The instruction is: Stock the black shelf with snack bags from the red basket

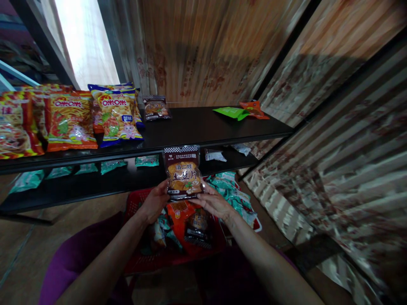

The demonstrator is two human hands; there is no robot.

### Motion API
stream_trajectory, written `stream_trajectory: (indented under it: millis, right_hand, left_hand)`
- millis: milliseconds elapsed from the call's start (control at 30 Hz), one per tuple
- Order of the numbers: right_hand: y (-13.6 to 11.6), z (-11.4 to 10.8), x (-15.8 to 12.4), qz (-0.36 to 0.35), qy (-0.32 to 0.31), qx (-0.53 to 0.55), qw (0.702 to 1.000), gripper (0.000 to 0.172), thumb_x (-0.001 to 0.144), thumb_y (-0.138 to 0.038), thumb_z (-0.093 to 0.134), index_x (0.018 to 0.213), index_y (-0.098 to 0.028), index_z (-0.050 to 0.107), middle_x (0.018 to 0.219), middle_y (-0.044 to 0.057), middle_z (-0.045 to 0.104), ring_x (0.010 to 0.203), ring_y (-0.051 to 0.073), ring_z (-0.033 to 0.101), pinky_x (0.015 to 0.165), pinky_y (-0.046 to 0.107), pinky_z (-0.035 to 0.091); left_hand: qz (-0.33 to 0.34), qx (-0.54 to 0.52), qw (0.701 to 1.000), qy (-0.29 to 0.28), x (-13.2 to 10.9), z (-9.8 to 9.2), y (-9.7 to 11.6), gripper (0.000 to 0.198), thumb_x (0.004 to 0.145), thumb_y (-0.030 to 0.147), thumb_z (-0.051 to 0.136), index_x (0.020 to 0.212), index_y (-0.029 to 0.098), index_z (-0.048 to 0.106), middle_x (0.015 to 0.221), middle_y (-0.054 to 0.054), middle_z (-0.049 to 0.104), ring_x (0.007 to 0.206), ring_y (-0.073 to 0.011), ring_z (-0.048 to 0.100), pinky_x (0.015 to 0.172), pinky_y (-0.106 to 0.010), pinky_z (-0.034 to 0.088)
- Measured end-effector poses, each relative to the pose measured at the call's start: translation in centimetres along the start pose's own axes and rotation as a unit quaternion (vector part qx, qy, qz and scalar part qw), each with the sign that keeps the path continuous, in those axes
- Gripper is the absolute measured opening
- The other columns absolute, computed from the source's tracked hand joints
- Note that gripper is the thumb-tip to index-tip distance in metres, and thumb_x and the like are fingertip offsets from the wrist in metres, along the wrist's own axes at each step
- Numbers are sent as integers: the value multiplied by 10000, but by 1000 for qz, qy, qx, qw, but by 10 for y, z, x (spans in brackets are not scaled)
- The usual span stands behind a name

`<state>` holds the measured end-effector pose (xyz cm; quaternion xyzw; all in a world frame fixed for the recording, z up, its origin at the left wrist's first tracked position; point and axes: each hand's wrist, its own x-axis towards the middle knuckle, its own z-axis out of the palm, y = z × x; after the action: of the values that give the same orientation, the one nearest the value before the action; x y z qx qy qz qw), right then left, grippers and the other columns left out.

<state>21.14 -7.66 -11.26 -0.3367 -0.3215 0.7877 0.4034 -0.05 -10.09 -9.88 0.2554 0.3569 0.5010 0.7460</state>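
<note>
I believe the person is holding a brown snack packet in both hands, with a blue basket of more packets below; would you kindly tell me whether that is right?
Not quite: the basket is red, not blue, as the head view shows. The left hand and right hand do hold the brown snack packet, with more packets in the basket below.

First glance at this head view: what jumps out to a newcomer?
Probably the shiny brown plastic snack packet at picture centre, held between the left hand and right hand. Next, the blue-edged yellow snack bag standing on the left half of the upper black shelf. Below the hands, a red perforated basket holds orange, teal and dark snack packets.
</note>
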Motion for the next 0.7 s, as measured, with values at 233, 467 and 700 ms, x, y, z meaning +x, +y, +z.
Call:
stream_trajectory:
  millis: [233,467,700]
  right_hand:
    - [-2,-1,-3,15,-25,6,1000,645,580,-58,656,1175,-295,587,1172,-3,681,1063,205,642,1057,513,394]
    - [-4,-5,-4,11,-55,14,998,651,623,-52,628,1225,-292,570,1141,-2,694,1082,212,633,1054,535,392]
    - [-1,-9,-2,18,-47,31,998,606,640,-63,663,1203,-272,585,1132,9,697,1057,224,645,1044,566,390]
  left_hand:
    - [-19,11,999,32,1,-7,-6,670,559,0,599,1201,192,596,1074,-76,704,1006,-233,652,931,-374,478]
    - [-11,18,1000,23,0,-4,-6,651,570,8,597,1197,182,608,1089,-84,703,1041,-247,638,948,-374,469]
    - [-12,6,1000,10,0,-3,-6,676,562,-7,585,1212,179,594,1126,-78,693,1102,-253,610,973,-388,455]
